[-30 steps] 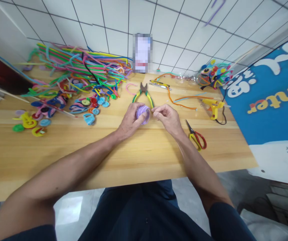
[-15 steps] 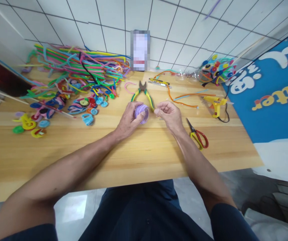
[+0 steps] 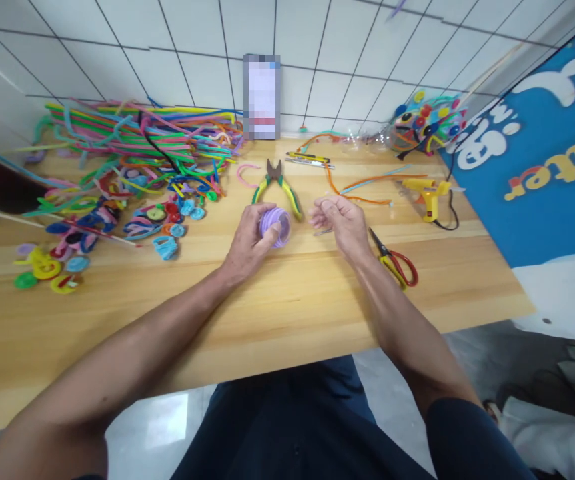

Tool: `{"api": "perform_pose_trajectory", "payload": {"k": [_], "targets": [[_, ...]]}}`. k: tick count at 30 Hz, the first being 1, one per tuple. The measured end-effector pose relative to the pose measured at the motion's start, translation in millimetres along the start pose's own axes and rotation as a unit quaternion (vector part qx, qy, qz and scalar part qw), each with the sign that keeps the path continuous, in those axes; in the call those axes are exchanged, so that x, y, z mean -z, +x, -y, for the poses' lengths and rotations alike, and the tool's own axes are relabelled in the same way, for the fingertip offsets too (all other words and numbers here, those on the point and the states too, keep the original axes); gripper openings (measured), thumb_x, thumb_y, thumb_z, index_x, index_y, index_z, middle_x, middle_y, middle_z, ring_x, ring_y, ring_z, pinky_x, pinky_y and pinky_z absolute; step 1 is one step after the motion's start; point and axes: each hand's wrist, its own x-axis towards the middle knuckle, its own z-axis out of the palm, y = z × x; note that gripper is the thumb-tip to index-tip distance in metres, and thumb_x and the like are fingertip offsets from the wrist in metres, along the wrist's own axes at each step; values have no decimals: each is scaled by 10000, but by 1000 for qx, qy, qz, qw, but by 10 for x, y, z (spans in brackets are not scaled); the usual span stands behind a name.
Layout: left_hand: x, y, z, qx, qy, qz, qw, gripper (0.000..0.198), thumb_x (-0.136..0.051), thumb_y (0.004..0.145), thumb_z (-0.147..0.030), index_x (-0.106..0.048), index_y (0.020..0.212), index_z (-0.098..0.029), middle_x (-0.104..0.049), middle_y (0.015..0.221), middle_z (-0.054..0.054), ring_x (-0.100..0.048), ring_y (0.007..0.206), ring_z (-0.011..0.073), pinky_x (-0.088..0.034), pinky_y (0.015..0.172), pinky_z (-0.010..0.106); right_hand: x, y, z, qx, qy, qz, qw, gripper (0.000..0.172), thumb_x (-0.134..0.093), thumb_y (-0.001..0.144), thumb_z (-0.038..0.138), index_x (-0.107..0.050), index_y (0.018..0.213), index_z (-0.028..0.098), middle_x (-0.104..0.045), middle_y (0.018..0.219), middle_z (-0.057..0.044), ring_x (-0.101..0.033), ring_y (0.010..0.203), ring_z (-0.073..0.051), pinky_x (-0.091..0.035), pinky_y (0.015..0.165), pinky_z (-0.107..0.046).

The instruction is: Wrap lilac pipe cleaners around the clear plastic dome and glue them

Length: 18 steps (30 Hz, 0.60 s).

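My left hand (image 3: 253, 241) is closed around a purple pipe-cleaner coil (image 3: 281, 223), its thumb pressed on the near side and the hollow end facing right. To the right, across a small gap, my right hand (image 3: 341, 219) hovers over the wood with curled fingers and the thumb against them. A thin greyish sliver (image 3: 323, 233) shows beneath those fingers; whether it is gripped cannot be made out. Just beyond the hands lie pliers (image 3: 276, 180) with green-and-yellow handles, jaws pointing away. Red-and-yellow-handled scissors (image 3: 396, 261) rest beside my right wrist.
A large bundle of coloured pipe cleaners (image 3: 132, 137) lies at the back left, with small twisted pieces (image 3: 45, 263) before it. A phone (image 3: 261, 97) leans on the tiled wall. A utility knife (image 3: 310, 157), orange pipe cleaners (image 3: 367, 198) and a yellow glue gun (image 3: 430, 197) lie right.
The whole view has shifted slightly. My right hand has moved a little away from the coil, widening the gap, and the thin sliver shows more clearly beneath it. My left hand keeps its hold.
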Motion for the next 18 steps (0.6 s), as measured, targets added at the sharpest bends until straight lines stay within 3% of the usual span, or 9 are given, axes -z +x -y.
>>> {"api": "perform_pose_trajectory", "payload": {"k": [4, 9, 14, 18], "targets": [[-10, -8, -7, -4, -13, -9, 1000, 340, -586, 1085, -431, -568, 1390, -282, -677, 1344, 99, -661, 1302, 288, -556, 1185, 522, -47, -22, 1, 33, 8, 12, 999, 617, -827, 794, 823, -637, 993, 271, -845, 999, -47, -780, 823, -173, -627, 776, -306], [-17, -9, -24, 2, -24, -16, 1000, 334, -603, 1069, -395, -586, 1382, -281, -679, 1331, 90, -665, 1287, 284, -563, 1173, 515, -121, -121, 51, 14, -7, 44, 999, 624, -841, 773, 809, -616, 1004, 276, -845, 919, -21, -769, 750, -161, -595, 709, -276], [-30, -12, -15, 5, -27, -21, 999, 354, -622, 1059, -429, -590, 1377, -275, -678, 1325, 87, -664, 1282, 281, -558, 1167, 512, -135, -221, 119, -6, -48, 38, 998, 644, -837, 758, 836, -578, 713, 247, -675, 589, 34, -548, 489, -108, -454, 529, -248], [-17, -16, -14, 14, -28, -18, 999, 368, -621, 1061, -448, -594, 1380, -267, -674, 1321, 91, -662, 1272, 279, -548, 1166, 510, -149, -282, 169, 35, -83, 39, 995, 678, -724, 878, 843, -529, 623, 245, -517, 530, 63, -445, 512, -99, -372, 539, -258]]}}
